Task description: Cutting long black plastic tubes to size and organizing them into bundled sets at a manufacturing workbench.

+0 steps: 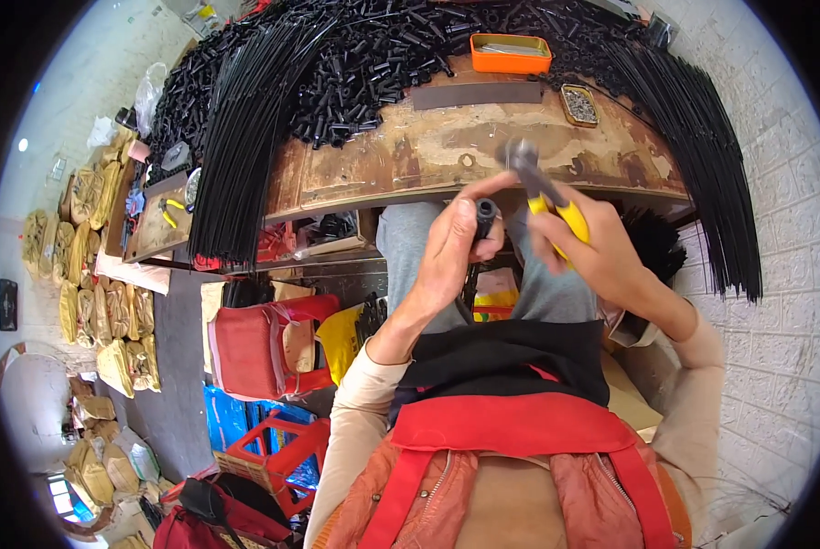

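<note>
My left hand [447, 247] is closed around a black tube-shaped part [486, 210], whose round open end points up. Its index finger stretches toward the tool beside it. In my right hand [593, 233] is a pair of pliers [536, 178] with yellow grips and a dark metal head. The head is raised just before the bench's front edge and is smeared by motion, so its jaws are hard to make out. Both hands are above my lap, close together. Whether the pliers touch the black part I cannot tell.
A wooden bench [337, 174] carries a heap of black tubular parts [364, 69]. Bundles of long black rods [231, 156] overhang its edge at both sides. An orange tray [511, 62], a small tin [579, 105] and a flat dark bar [476, 95] lie there. A red chair [245, 348] stands left.
</note>
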Motion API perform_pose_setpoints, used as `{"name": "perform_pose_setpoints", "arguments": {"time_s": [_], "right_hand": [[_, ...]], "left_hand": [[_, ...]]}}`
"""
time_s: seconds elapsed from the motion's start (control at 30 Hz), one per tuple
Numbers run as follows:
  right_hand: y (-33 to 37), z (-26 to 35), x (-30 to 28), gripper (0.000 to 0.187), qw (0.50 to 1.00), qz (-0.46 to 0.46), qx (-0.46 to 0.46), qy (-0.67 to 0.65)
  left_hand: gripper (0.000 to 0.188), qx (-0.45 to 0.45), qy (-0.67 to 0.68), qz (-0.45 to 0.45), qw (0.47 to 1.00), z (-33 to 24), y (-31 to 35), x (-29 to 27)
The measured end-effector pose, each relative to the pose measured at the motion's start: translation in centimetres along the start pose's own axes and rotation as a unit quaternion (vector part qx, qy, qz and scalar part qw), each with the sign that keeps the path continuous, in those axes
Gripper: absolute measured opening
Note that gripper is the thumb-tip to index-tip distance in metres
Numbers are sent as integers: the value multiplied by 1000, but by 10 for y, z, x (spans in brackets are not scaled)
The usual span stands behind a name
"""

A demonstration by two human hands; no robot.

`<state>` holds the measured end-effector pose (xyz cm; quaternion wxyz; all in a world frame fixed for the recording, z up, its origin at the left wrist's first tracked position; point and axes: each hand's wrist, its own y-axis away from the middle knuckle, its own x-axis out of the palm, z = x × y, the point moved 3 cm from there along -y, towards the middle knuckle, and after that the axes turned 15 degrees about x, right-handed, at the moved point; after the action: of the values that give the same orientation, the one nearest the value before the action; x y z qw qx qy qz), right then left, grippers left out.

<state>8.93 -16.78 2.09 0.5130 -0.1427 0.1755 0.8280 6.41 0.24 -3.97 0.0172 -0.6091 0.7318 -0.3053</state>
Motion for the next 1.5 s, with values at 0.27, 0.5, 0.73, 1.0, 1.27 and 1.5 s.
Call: {"name": "perform_pose_setpoints", "arguments": {"time_s": [0.27, 0.5, 0.73, 1.0, 1.27, 1.5], "right_hand": [[41, -7, -14, 23, 979, 101, 126, 128], [44, -12, -17, 43, 990, 119, 68, 26], [44, 14, -28, 44, 959, 211, 182, 51], [40, 10, -22, 43, 962, 210, 159, 65], [36, 5, -25, 28, 933, 261, 232, 88], [43, -11, -9, 25, 926, 281, 250, -12]], "left_hand": [[62, -36, -107, 61, 992, -2, -3, 8], [52, -19, -68, 88, 994, -6, -3, 8], [53, -22, -44, 74, 996, -2, 0, 5], [52, -34, -46, 80, 995, -2, 0, 2], [52, -34, -148, 96, 984, -18, 1, 11], [53, -60, -94, 113, 987, -10, 5, 0]]}}
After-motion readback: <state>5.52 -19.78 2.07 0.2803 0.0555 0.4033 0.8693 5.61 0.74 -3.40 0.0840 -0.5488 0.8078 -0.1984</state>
